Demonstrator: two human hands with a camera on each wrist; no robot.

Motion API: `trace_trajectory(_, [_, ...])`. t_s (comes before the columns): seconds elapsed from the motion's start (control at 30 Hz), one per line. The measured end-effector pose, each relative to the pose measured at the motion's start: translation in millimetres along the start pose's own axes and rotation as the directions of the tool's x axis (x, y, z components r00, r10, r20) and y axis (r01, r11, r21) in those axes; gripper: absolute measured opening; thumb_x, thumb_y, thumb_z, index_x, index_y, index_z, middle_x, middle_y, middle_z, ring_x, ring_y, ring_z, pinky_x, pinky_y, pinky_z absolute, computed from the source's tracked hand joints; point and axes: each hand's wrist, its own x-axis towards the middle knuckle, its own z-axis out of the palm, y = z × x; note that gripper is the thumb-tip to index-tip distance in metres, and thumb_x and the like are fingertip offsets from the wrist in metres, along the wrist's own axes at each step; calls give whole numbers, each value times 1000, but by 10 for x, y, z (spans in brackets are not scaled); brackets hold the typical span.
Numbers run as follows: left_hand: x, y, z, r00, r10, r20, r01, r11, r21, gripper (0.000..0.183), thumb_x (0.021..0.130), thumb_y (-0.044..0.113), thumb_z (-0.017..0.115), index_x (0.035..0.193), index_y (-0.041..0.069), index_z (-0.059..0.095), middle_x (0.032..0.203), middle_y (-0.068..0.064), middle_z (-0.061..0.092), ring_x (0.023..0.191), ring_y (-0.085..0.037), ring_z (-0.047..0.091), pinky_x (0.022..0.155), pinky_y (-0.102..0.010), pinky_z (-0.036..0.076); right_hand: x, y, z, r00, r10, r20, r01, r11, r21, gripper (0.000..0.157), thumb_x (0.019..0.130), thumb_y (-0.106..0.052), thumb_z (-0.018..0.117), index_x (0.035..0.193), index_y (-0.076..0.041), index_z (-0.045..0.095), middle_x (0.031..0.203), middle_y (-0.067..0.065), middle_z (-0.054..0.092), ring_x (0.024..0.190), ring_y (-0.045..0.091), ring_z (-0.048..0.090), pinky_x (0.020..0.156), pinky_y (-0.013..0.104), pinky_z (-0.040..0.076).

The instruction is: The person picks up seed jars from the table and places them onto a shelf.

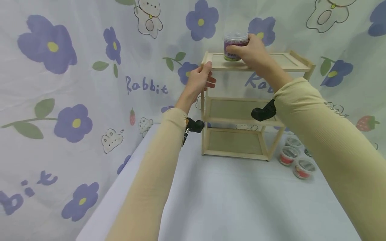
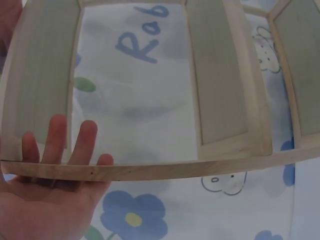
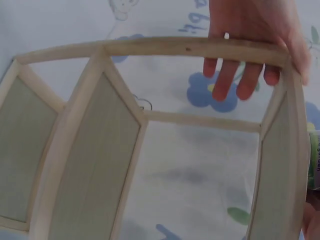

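Observation:
A wooden three-tier shelf rack stands on the white table. My left hand holds its upper left corner, thumb at the top edge. In the left wrist view, the fingers reach past the wooden post into the rack's side. Over the left part of the top board, my right hand grips a plastic tub with a clear lid and a purple label. The tub's base is close to the board. Only a green-and-purple sliver of the tub appears at the right wrist view's edge.
Several clear-lidded tubs with red labels stand on the white table, right of the rack. A patterned cloth with purple flowers and rabbits hangs behind and to the left. Black wrist mounts stick out beneath both sleeves.

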Motion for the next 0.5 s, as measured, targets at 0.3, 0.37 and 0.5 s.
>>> trace_trajectory(0.3, [-13,23,112,1000,-13,25,13,1000,15,44,102,55,42,101,14,57,98,-8,71,98,-27,70,70,-27,42,18,-51,214,1000,16,3,-16,997,-76,75,92,-42,67,150,-9,31,148,6,44,129,16,44,106,26,37])
trace_trajectory(0.37, [-11,33,116,999,-21,29,20,1000,20,45,102,56,41,104,14,57,103,-9,72,99,-26,70,71,-27,42,18,-54,222,1000,16,-1,-16,994,-105,77,92,-43,65,151,-10,29,149,7,43,129,17,44,105,27,37])
trace_trajectory(0.5, [-10,59,148,999,-25,49,23,999,32,47,102,56,39,108,13,57,110,-12,71,103,-27,69,73,-27,43,4,-47,192,1000,27,-13,-28,991,-128,80,93,-43,63,154,-11,24,153,7,39,132,17,42,107,26,36])
